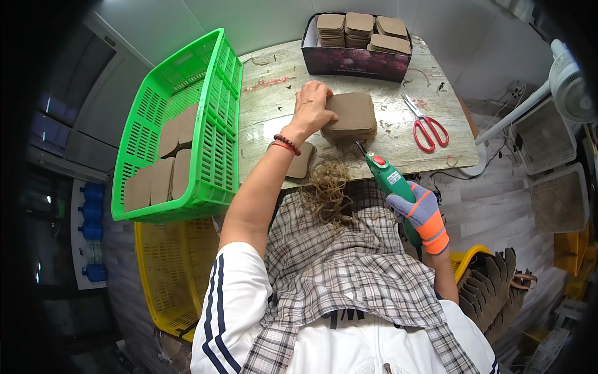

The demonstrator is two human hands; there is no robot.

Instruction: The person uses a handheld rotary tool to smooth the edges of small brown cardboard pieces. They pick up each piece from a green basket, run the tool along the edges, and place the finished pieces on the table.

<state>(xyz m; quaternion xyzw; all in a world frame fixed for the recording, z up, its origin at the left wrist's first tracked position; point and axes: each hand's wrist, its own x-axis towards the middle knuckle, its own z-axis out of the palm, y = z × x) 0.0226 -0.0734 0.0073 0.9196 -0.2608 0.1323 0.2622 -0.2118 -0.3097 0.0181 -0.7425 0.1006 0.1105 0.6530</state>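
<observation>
On the table in front of me stands a stack of brown square pads with rounded corners. My bare left hand grips its left side, thumb at the near left corner and fingers curled behind. In my gloved right hand is a green handheld electric tool with a red switch. Its thin dark tip is close to the stack's near right corner. Another few brown pads lie under my left forearm, partly hidden. A tangle of brown trimmings hangs over the table's near edge onto my checked apron.
Red-handled scissors lie on the right of the table. A dark box with stacked pads stands at the back. At left is a green crate holding pads, above a yellow crate. A white fan stands right.
</observation>
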